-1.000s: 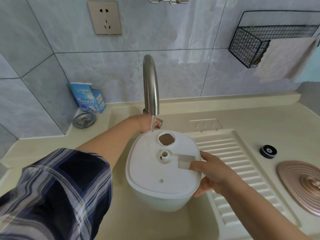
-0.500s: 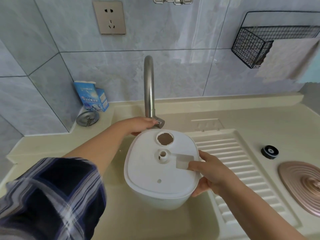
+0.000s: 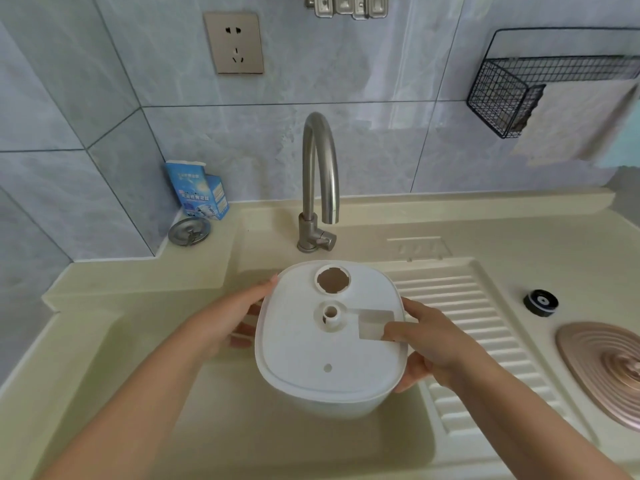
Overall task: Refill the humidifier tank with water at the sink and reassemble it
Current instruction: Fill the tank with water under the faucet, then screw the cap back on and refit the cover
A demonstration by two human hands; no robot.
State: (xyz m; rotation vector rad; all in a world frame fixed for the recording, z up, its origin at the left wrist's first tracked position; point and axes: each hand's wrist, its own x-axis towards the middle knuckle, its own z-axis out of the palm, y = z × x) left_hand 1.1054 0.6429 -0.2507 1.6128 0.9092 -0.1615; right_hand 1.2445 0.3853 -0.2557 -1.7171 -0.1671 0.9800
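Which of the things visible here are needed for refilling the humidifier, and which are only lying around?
Needed: white tank, held by left hand and right hand; faucet; sink; black cap; pink lid.

Lying around: blue box; drain strainer; wire basket; cloth.

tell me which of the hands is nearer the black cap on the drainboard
Right. The right hand grips the tank's right edge, toward the black cap; the left hand is on the tank's far side.

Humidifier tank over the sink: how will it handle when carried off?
The tank looks like rigid plastic, so probably stiff. Both the left hand and right hand hold its sides, hinting it's heavy. Its fill hole is uncapped, so tilting may spill.
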